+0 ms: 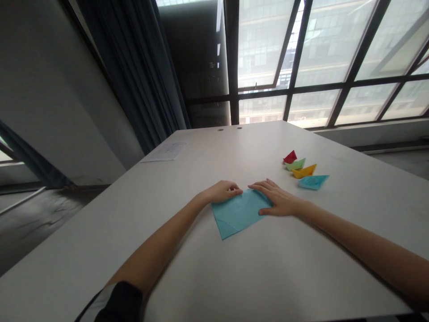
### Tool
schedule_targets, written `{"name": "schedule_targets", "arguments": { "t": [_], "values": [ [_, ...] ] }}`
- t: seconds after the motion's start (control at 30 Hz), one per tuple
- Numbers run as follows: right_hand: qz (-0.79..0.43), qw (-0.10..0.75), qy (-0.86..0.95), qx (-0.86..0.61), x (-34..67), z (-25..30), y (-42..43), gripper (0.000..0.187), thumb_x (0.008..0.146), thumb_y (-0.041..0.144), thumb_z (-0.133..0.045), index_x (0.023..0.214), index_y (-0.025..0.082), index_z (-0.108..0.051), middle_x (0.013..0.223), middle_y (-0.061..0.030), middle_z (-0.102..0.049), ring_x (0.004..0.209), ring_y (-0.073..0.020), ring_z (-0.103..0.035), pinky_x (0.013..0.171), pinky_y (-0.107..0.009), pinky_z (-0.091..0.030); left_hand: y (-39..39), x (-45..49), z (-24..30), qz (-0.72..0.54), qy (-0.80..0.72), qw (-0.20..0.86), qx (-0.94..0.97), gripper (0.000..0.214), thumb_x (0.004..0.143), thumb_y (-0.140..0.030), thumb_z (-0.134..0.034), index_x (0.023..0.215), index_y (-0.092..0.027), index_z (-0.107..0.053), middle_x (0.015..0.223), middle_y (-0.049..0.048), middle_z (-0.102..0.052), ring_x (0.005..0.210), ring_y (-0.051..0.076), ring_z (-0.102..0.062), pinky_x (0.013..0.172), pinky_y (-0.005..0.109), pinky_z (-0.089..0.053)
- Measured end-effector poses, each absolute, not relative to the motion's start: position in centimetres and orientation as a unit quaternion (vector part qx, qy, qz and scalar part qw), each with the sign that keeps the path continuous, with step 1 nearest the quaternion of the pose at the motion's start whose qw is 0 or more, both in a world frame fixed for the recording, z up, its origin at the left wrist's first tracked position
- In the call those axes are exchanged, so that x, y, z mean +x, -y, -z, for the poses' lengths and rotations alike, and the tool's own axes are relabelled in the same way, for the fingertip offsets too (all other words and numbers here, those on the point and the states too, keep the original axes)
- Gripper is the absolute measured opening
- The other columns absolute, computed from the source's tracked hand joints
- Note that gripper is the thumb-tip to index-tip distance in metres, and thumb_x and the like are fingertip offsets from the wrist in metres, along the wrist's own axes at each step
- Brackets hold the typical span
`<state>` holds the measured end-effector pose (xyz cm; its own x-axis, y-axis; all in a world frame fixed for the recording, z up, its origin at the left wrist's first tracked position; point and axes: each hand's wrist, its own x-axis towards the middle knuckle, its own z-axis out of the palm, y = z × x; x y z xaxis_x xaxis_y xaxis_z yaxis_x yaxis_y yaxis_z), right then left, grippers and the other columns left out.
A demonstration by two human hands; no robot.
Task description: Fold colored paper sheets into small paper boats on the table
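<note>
A folded sheet of light-blue paper (236, 214) lies on the white table in front of me, one corner pointing toward me. My left hand (224, 192) is at its far left edge, fingers curled and thumb on the paper, pinching that edge. Over the right part of the sheet rests my right hand (276, 199), open, with fingers stretched out and the thumb apart. It covers the sheet's right end. A crease line runs across the paper's lower left part.
To the right stand folded paper boats in a row: red (290, 157), light green (295, 164), yellow (304, 171) and blue (313, 181). A printed white sheet (165, 151) lies at the table's left edge. Beyond the table (214, 156) are a dark curtain and windows.
</note>
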<state>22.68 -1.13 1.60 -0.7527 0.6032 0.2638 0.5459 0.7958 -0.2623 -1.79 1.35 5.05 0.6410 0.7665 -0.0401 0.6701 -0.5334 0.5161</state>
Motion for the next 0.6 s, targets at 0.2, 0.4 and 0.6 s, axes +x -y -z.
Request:
{"name": "schedule_targets", "arguments": {
  "t": [0.2, 0.4, 0.6],
  "values": [
    [-0.106, 0.234, 0.912, -0.319, 22.6, -0.9, 0.9, 0.084, 0.07, 0.055, -0.059, 0.138, 0.021, -0.024, 0.134, -0.0142, -0.038, 0.122, -0.0309, -0.033, 0.102, -0.052, -0.022, -1.8, -1.8, -4.9, -0.154, -0.409, 0.318, 0.841, 0.03, 0.069, -0.041, -0.061, 0.081, -0.014, -0.065, 0.069, 0.0015, -0.061, 0.063, 0.013, -0.052, 0.057, 0.022, -0.037],
    [-0.344, 0.442, 0.692, -0.456, 22.8, 0.6, -1.4, 0.084, 0.073, 0.056, -0.055, 0.139, 0.023, -0.017, 0.133, -0.0154, -0.04, 0.114, -0.0267, -0.046, 0.093, -0.046, -0.039, -2.9, -1.8, -3.5, -0.393, -0.439, 0.491, 0.642, 0.036, 0.058, -0.043, -0.071, 0.073, -0.013, -0.059, 0.064, 0.0003, -0.059, 0.057, 0.011, -0.052, 0.055, 0.022, -0.038],
    [-0.535, 0.423, 0.621, -0.387, 22.1, 0.3, -1.4, 0.061, 0.07, 0.047, -0.063, 0.12, 0.016, -0.048, 0.085, -0.0069, -0.067, 0.082, -0.0182, -0.06, 0.075, -0.032, -0.046, -2.6, -0.2, -2.0, -0.488, -0.416, 0.561, 0.524, 0.043, 0.049, -0.041, -0.077, 0.073, -0.013, -0.055, 0.061, -0.0008, -0.059, 0.051, 0.007, -0.05, 0.048, 0.019, -0.034]
  ]
}}
